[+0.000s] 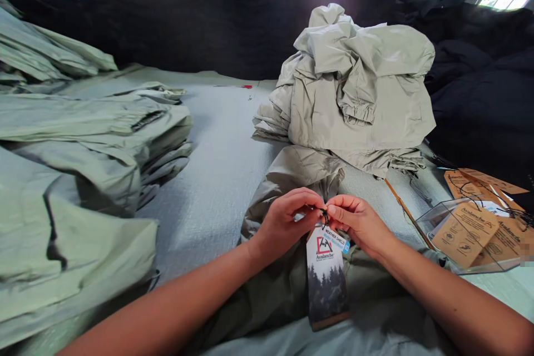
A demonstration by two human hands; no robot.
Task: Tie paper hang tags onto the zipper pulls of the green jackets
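My left hand (287, 217) and my right hand (356, 221) meet at the middle, fingertips pinched around a thin black string (324, 216). From that string hangs a hang tag (326, 283) with a red and black mountain logo, the word Avalanche and a forest print. A smaller white and blue label (337, 239) overlaps its top, close to my right fingers. Beneath both hands lies a grey-green garment (283, 278), reaching from the table to the bottom of the view. Where the string joins the garment is hidden by my fingers.
Folded grey garments (362, 94) are piled beyond my hands. More pale garments (95, 150) lie stacked on the left. At right, a clear plastic tray (463, 271) holds several brown tags (465, 233) with black strings. Dark garments (187, 16) are heaped behind the white table surface (208, 161).
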